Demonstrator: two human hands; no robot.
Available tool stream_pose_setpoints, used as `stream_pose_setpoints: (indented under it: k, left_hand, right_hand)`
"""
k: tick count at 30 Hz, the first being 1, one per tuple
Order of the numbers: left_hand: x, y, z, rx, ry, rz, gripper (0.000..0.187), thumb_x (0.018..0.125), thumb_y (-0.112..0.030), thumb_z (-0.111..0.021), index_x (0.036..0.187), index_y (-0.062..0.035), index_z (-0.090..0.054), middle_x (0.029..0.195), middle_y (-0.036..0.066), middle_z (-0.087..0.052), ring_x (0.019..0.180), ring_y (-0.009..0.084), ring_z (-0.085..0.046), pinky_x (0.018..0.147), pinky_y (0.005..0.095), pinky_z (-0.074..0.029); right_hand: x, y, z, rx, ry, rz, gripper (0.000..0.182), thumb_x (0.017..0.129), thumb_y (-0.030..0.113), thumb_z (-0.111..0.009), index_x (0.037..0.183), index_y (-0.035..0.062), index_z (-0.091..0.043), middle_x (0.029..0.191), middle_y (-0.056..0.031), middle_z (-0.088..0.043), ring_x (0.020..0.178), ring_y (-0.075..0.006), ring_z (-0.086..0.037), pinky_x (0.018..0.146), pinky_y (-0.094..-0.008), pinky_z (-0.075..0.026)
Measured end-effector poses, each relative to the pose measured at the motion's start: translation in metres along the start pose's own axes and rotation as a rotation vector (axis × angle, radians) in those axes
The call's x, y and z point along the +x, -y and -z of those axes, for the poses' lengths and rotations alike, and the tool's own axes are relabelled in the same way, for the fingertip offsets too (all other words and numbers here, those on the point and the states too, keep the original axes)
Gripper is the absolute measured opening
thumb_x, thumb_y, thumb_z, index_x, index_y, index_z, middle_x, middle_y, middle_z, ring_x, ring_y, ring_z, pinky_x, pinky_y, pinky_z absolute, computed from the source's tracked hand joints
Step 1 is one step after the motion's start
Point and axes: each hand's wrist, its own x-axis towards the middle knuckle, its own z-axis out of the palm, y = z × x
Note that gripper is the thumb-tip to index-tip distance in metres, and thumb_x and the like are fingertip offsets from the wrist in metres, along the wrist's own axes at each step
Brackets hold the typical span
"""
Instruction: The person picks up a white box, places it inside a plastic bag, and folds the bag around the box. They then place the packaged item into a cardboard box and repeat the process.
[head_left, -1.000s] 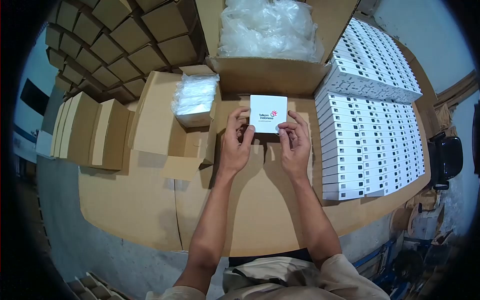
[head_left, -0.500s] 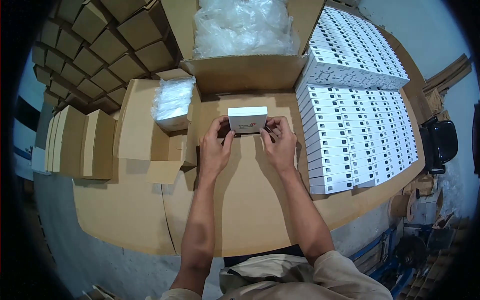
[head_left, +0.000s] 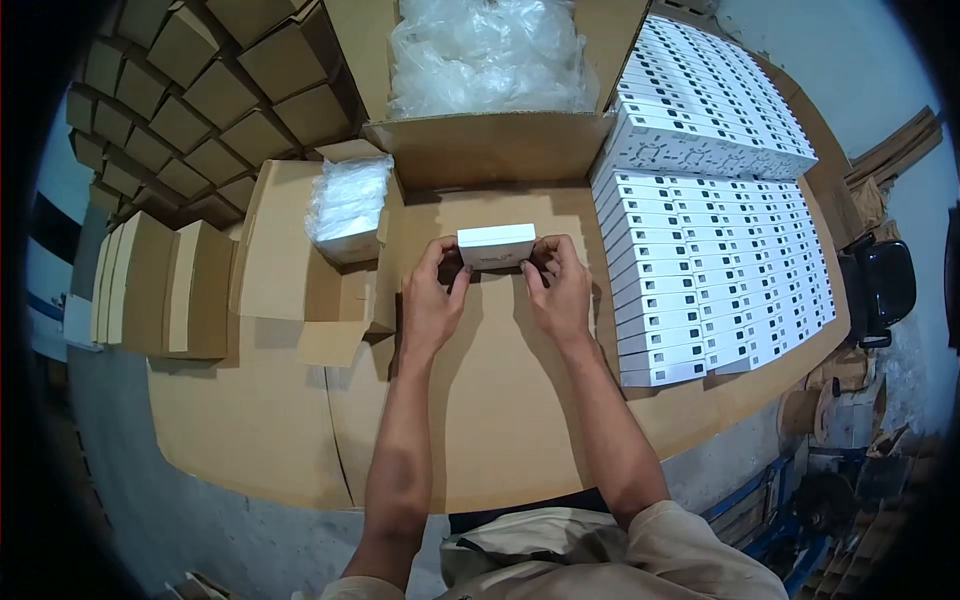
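Barely legible, the print (head_left: 494, 260) on the white box (head_left: 496, 239).

Small print (head_left: 488, 261) beside a reddish mark (head_left: 508, 257) on the white box (head_left: 496, 246) is too slanted to read now. A second ago it read "Telkom Indonesia". Marks (head_left: 658, 357) on the stacked white boxes (head_left: 715, 280) are too small to read

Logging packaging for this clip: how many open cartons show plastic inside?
2: a large carton at the top middle, holding crumpled clear plastic, and a smaller carton left of the left hand, holding plastic-wrapped items. Others may be hidden.
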Motion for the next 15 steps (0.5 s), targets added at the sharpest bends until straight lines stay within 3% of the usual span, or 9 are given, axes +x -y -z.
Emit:
stream_pose_setpoints:
  k: [12,15]
  left_hand:
    - [-0.0003,-0.0027,0.0004,-0.01,-0.002,-0.014,0.034,0.088,0.003,-0.069,0.121,0.0008,-0.061,0.108,0.019,-0.074,0.101,0.0293,-0.074,0.089,0.0392,-0.057]
    - [0.0012,-0.0005,0.0028,0.003,0.072,0.032,0.043,0.089,0.0,-0.07,0.13,0.0012,-0.056,0.119,0.019,-0.07,0.113,0.0273,-0.069,0.098,0.039,-0.053]
  right_hand:
    - [0.0003,-0.0037,0.0003,-0.024,-0.008,0.051,0.024,0.087,-0.007,-0.069,0.107,-0.0018,-0.056,0.097,-0.0191,-0.07,0.09,-0.032,-0.071,0.079,-0.0388,-0.057]
    - [0.0011,-0.006,0.0016,-0.054,0.009,0.076,0.028,0.086,-0.01,-0.065,0.109,-0.0022,-0.054,0.102,-0.0195,-0.069,0.097,-0.0317,-0.071,0.077,-0.0365,-0.057]
